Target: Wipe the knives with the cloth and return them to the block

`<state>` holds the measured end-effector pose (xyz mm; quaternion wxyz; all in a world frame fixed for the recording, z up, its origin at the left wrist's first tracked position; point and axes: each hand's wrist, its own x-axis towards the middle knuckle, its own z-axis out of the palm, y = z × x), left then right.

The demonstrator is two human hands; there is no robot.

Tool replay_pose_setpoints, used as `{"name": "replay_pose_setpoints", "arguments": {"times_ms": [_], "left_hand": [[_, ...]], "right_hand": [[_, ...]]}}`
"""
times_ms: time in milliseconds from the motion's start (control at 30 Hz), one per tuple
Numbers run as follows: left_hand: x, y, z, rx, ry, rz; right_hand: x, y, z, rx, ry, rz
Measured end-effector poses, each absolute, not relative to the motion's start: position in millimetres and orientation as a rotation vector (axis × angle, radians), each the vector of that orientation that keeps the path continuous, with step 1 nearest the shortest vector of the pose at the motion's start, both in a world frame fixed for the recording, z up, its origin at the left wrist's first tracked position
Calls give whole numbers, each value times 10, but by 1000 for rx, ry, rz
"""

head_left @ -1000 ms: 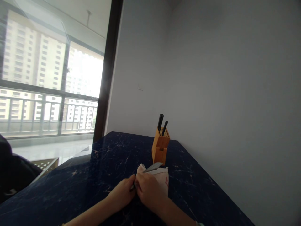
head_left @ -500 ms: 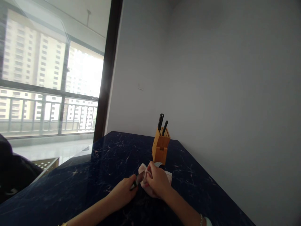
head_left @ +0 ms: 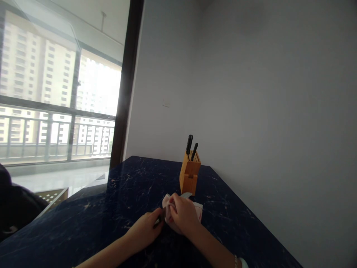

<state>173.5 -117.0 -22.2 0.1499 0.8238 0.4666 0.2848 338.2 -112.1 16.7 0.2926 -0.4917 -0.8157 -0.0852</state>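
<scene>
My left hand [head_left: 147, 225] is closed around the dark handle of a knife [head_left: 186, 195], whose blade tip shows beyond my right hand. A pale cloth with reddish marks [head_left: 198, 210] is bunched around the blade, and my right hand [head_left: 182, 212] pinches it there. Most of the blade is hidden by the cloth and my fingers. Just behind my right hand stands a wooden knife block [head_left: 189, 178] with two black-handled knives [head_left: 189, 144] upright in its slots.
The dark blue marbled table [head_left: 147, 175] narrows toward a grey wall [head_left: 264, 111] at the back and right. To the left are a glass door with a dark frame [head_left: 125, 82], a dark object [head_left: 16, 204] and a perforated light-coloured surface [head_left: 54, 195].
My right hand and the cloth have slid along the blade toward the handle, closer to my left hand, covering the stretch of blade that showed between them. The view has shifted slightly.
</scene>
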Motion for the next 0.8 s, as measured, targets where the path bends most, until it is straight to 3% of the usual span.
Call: {"name": "replay_pose_setpoints", "arguments": {"times_ms": [467,800], "left_hand": [[1711,-1106,-194,2231,1356,1010],[1672,-1105,-180,2064,1285,1183]], "right_hand": [[3858,-784,265,-1667,-1841,-186],[3875,-777,223,-1564,-1824,-203]]}}
